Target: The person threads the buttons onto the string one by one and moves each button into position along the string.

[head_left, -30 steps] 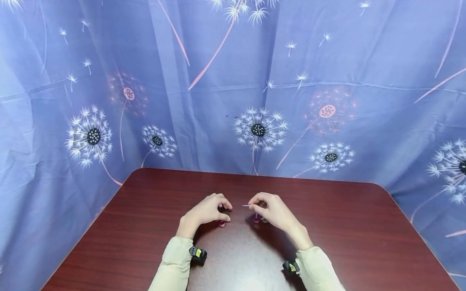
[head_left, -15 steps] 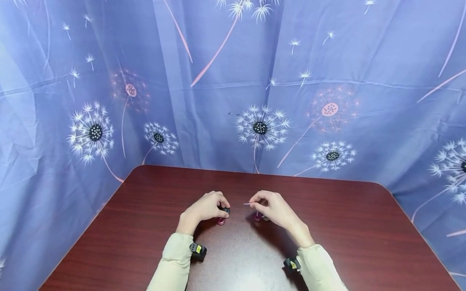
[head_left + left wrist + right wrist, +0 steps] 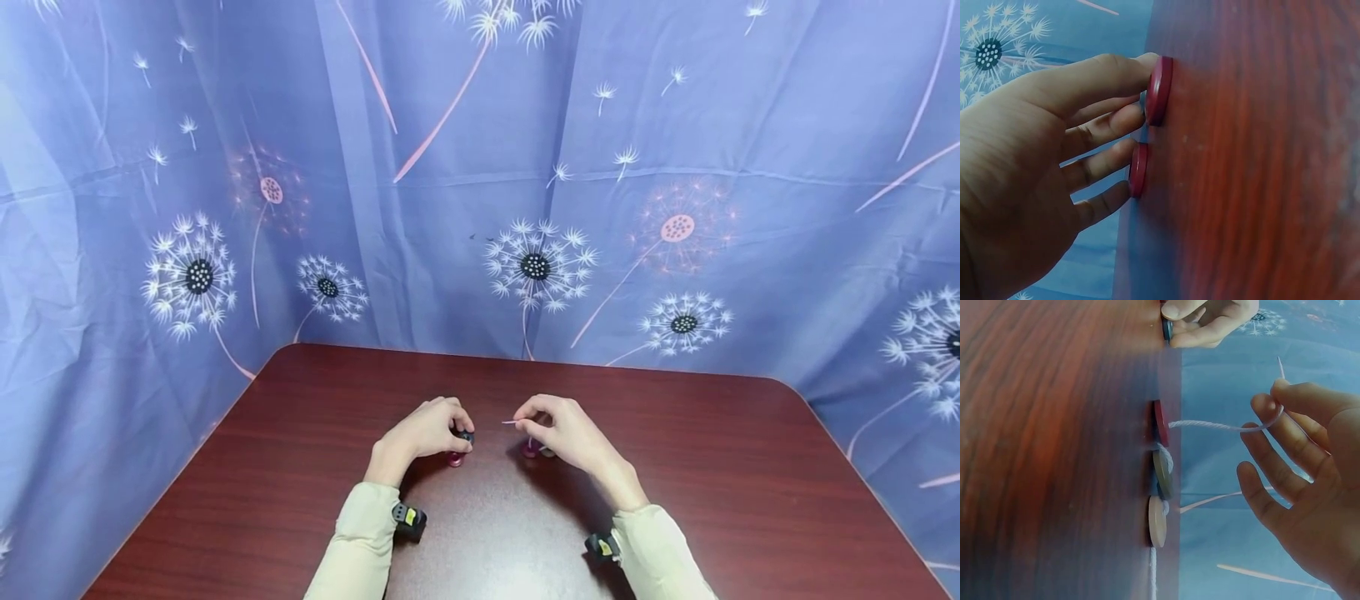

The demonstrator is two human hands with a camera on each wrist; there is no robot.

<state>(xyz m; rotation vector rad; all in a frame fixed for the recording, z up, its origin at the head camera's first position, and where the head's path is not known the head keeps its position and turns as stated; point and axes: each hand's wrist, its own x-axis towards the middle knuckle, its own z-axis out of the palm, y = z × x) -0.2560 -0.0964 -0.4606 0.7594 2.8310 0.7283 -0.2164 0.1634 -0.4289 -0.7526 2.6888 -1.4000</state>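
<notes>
My left hand (image 3: 427, 429) pinches a dark blue button (image 3: 468, 437) between thumb and fingers. The dark button (image 3: 1167, 329) also shows in the right wrist view. Just below that thumb a red button (image 3: 455, 458) lies on the table. Two red buttons, the upper (image 3: 1159, 91) and the lower (image 3: 1139, 170), show at the fingertips in the left wrist view. My right hand (image 3: 566, 433) pinches a white cord (image 3: 1210, 425) near its end, which sticks out toward the left hand. The cord runs through a red button (image 3: 1160, 423), an olive button (image 3: 1162, 474) and a beige button (image 3: 1157, 522).
The dark red wooden table (image 3: 712, 467) spreads around both hands. Behind it hangs a blue curtain (image 3: 420, 250) with dandelion prints. A small black camera is strapped to each wrist, the left one (image 3: 409, 521) and the right one (image 3: 600, 547).
A second ago my left thumb and fingers were apart above the red button; half a second ago they had closed on the dark blue button. The right hand has hardly moved.
</notes>
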